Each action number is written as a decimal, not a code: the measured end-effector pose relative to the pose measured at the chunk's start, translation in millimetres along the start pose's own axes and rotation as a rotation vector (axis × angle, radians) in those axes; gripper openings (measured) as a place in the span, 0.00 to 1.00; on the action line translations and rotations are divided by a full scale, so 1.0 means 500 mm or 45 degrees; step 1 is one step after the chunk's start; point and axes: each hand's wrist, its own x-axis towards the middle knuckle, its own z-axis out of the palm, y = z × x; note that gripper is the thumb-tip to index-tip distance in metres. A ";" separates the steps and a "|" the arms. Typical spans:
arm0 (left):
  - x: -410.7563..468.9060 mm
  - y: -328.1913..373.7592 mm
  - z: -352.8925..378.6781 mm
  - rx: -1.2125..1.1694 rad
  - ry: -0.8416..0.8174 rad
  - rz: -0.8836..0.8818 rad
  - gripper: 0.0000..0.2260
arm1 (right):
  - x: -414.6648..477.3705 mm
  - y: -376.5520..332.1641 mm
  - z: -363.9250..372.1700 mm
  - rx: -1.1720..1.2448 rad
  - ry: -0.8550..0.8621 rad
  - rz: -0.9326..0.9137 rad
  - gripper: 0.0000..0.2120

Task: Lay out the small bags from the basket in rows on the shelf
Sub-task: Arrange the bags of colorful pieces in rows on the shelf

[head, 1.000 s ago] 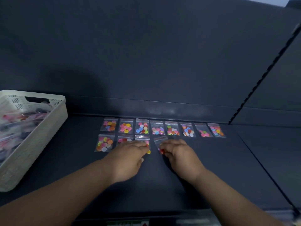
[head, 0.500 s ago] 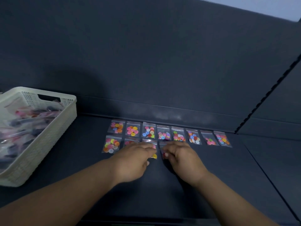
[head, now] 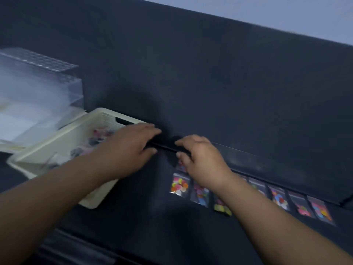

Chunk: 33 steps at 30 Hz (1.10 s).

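left hand [head: 131, 150] and right hand [head: 202, 163] relaxed, empty; small bags [head: 179, 185], lower right, likely light and slick: pinch an edge.

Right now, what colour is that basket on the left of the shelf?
The basket is cream-white plastic, with a slatted end wall. The head view, the only one, shows it, slightly blurred.

The basket [head: 107, 111] is sitting at the left of the shelf [head: 152, 226], a box [head: 38, 83] standing behind it. The small bags [head: 179, 185] are lying in rows off to its right.
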 end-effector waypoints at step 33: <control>-0.148 -0.323 -0.038 -0.014 -0.103 -0.631 0.25 | 0.381 -0.207 0.298 0.341 -0.507 0.111 0.10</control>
